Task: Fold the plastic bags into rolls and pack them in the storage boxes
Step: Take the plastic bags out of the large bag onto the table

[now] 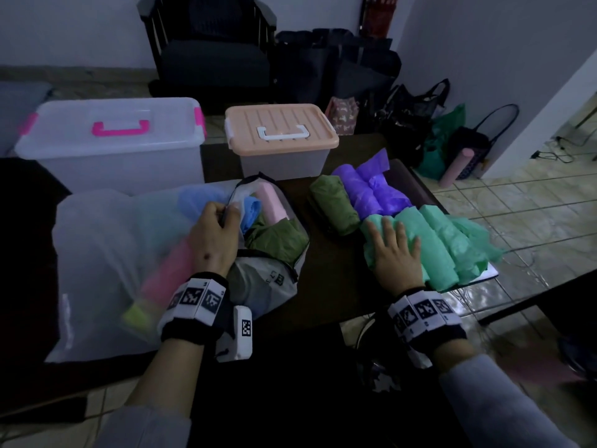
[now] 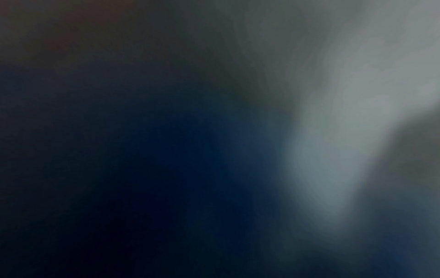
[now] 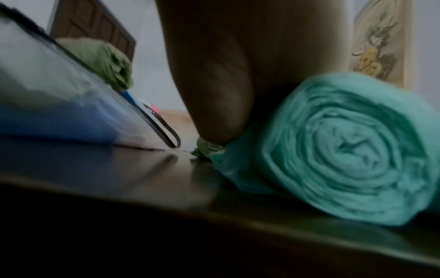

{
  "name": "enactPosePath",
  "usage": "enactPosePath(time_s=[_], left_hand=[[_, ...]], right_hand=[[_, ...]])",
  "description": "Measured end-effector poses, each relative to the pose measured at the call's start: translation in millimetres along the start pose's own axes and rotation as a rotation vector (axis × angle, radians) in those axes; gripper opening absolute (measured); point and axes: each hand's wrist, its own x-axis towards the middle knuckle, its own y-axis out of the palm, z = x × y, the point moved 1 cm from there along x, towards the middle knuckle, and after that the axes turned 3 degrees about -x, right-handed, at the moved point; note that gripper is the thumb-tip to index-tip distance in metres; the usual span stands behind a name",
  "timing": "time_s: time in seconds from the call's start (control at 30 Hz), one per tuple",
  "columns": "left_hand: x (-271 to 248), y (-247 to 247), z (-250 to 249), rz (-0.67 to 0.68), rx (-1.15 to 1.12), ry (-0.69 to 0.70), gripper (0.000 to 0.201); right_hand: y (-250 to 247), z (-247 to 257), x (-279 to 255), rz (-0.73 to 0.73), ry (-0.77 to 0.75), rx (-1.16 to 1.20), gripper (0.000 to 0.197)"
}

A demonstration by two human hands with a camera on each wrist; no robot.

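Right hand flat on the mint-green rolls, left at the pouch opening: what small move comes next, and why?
Probably curl the right hand around the nearest mint-green roll and lift it toward the mesh pouch. The left hand pinches the pouch's zippered edge, holding it open, and rolls already sit inside. Both storage boxes are lidded.

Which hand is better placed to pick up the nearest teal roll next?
The right hand. It already lies flat, fingers straight, on the nearest teal roll. The left hand is busy pinching the edge of the mesh pouch, across the table from the teal rolls.
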Motion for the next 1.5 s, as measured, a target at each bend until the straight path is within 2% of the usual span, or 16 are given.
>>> enactPosePath(time_s=[0.13,0.23,0.3,0.4,0.47,0.53,0.63,0.73,0.87,1.0,1.1,1.2,1.3,1.37,1.43,1.5], left_hand=[[0.0,-0.3,-0.9,0.011,0.02,-0.008,0.031],[-0.3,-0.4,-1.7,0.015,0.041,-0.004,0.032],[-0.3,-0.9,-2.2,0.017,0.049,-0.005,0.033],[-0.5,-1.8,-2.6,0.031,0.04,-0.016,0.034],[0.3,-1.7,-2.2,0.045,0.031,-0.033,0.034],[1.6,-1.6,-1.0,0.061,-0.002,-0.061,0.033],[5.9,-4.4,1.6,0.067,-0.111,-0.126,0.034],[10.6,-6.4,4.3,0.099,-0.165,-0.164,0.038],[9.5,-4.3,-0.2,0.158,-0.121,-0.16,0.032],[3.5,-2.5,-12.1,0.156,-0.05,-0.127,0.031],[4.6,-4.4,-13.7,0.156,-0.043,-0.134,0.033],[7.7,-7.9,-9.9,0.156,-0.164,-0.205,0.042],[10.0,-9.0,-7.1,0.132,-0.378,-0.307,0.04],[9.8,-9.0,-7.9,0.127,-0.475,-0.369,0.036],[9.5,-7.8,-8.1,0.105,-0.568,-0.407,0.031],[8.1,-7.5,-5.6,0.078,-0.619,-0.438,0.027]], right_hand=[[-4.3,-2.6,-0.2,0.041,-0.014,0.01,0.06],[-24.4,8.7,-2.2,0.032,-0.03,0.13,0.061],[-48.2,27.4,-5.5,-0.092,-0.2,0.246,0.065],[-86.6,64.0,-13.8,-0.241,-0.602,0.51,0.064],[-103.9,88.4,-18.6,-0.138,-0.755,0.591,0.059],[-111.3,108.1,-18.9,0.029,-0.795,0.536,0.05],[-110.6,120.5,-12.3,0.311,-0.713,0.334,0.044],[-105.5,118.5,-5.3,0.421,-0.667,0.259,0.051],[-102.6,112.7,-4.0,0.469,-0.637,0.277,0.065],[-92.5,112.7,-7.6,0.554,-0.616,0.351,0.076],[-86.4,116.2,-6.7,0.498,-0.583,0.365,0.081],[-85.7,115.1,-3.0,0.496,-0.571,0.422,0.087],[-86.5,104.4,-1.3,0.504,-0.543,0.603,0.055],[-81.5,95.3,1.0,0.469,-0.488,0.684,0.042],[-74.0,86.3,0.5,0.432,-0.396,0.781,0.027],[-68.6,77.2,-4.0,0.402,-0.249,1.025,0.018]])
